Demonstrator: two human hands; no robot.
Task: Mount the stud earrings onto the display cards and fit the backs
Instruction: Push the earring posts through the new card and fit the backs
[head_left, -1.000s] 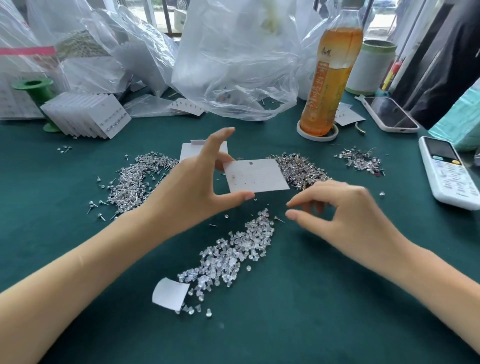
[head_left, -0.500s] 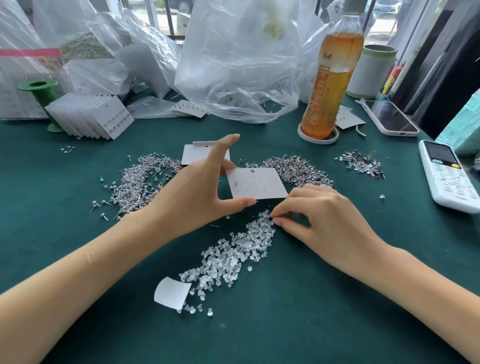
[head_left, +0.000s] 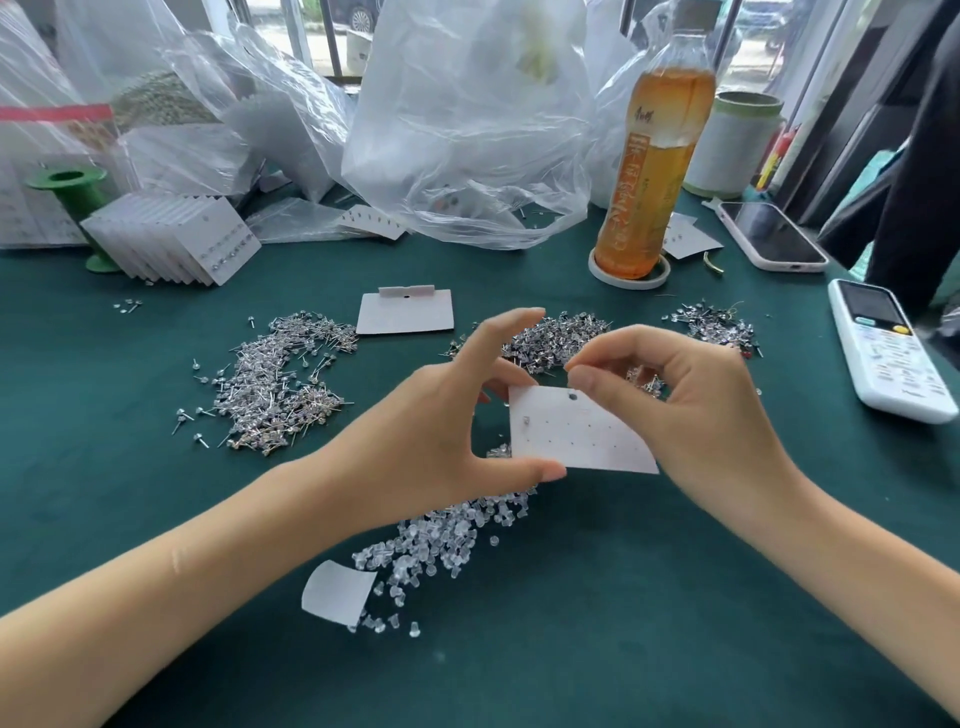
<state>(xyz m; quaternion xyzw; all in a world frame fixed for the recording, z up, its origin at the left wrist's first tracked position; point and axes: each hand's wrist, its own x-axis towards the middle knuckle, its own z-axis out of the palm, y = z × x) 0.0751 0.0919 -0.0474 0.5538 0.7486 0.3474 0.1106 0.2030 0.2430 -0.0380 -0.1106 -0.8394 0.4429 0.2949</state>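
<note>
White punched card (head_left: 582, 436), one clear back fitted, pinched by left hand (head_left: 436, 441); right hand (head_left: 691, 410) fingers curled at its top.

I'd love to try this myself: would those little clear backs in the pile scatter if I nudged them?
Probably. The clear backs lie loose on the green cloth, with strays already spread out. They look tiny and light, so a nudge would likely scatter them. Their rounded shapes may roll, though the cloth should slow them.

A display card (head_left: 582, 434) is held above the table (head_left: 623, 649) between the left hand (head_left: 441, 431) and right hand (head_left: 691, 410); earring backs (head_left: 447, 540) are heaped beneath it; stud earrings (head_left: 280, 389) are piled to the left; a bottle (head_left: 649, 171) is set behind, a remote (head_left: 888, 358) far right.
</note>
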